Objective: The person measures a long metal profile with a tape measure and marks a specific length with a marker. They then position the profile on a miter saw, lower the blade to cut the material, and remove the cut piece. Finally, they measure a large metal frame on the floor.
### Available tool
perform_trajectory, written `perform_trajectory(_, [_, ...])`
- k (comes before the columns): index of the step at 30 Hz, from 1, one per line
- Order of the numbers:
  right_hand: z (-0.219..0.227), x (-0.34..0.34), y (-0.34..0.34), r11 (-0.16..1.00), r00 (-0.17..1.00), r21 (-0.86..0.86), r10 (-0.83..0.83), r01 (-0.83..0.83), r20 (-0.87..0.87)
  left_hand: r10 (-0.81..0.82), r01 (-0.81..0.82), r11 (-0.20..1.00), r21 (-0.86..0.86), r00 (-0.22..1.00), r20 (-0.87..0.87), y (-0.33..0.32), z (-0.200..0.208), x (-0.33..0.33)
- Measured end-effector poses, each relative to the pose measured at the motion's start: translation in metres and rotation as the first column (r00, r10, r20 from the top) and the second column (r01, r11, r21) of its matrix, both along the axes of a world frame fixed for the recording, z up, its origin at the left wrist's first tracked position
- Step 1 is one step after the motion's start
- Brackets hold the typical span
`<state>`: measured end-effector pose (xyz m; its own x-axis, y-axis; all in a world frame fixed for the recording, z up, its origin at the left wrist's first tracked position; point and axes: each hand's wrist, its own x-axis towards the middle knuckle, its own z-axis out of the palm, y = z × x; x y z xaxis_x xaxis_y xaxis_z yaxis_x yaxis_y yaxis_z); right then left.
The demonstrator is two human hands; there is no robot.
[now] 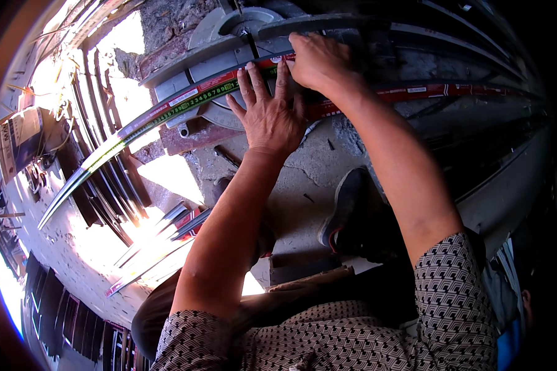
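A long, thin profile (182, 99) with printed red and green film runs across a grey metal saw base (229, 117). My left hand (271, 117) lies on it with the fingers stretched and spread. Just to the right, my right hand (322, 62) is closed at the profile, its thumb beside the left fingers. The right fingertips are partly hidden behind the knuckles, against the raised metal fence (278, 28). Another red-filmed length (414, 91) stretches to the right, passing behind my right forearm. Whether it joins the profile under my hands I cannot tell.
Dark lengths (96, 123) and filmed strips (179, 226) lie on the floor at left. A cardboard box (18, 139) stands at far left. More long profiles (452, 46) are stacked at far right in shadow. My shoe (340, 204) is below the saw base.
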<state>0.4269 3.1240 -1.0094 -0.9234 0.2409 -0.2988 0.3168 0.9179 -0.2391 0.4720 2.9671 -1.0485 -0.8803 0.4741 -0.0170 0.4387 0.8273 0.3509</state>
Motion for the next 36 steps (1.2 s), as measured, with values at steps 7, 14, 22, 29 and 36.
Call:
perform_trajectory(7, [-0.002,0.000,0.001,1.000,1.000,-0.019,-0.018,0.018,-0.005,-0.033,0.033,0.999,-0.026,0.999,0.003,-0.002,0.001,-0.001])
perform_trajectory(14, [0.000,0.006,-0.001,0.998,0.996,0.009,-0.068,0.069,-0.063,-0.043,0.044,0.999,-0.029,0.999,0.011,-0.001,0.003,-0.001])
perform_trajectory(22, [0.003,0.007,0.015,0.996,0.996,0.001,-0.090,0.090,-0.026,-0.047,0.048,0.998,-0.031,0.999,0.017,-0.001,0.004,-0.001])
perform_trajectory(29, [0.004,0.012,0.018,0.996,0.995,-0.007,-0.094,0.094,-0.042,-0.029,0.028,0.999,-0.019,1.000,-0.013,0.006,0.003,0.001])
perform_trajectory(36, [-0.013,0.026,0.025,0.994,0.961,-0.018,-0.108,0.107,-0.254,-0.043,0.044,0.999,0.011,0.997,-0.065,0.007,-0.006,0.000])
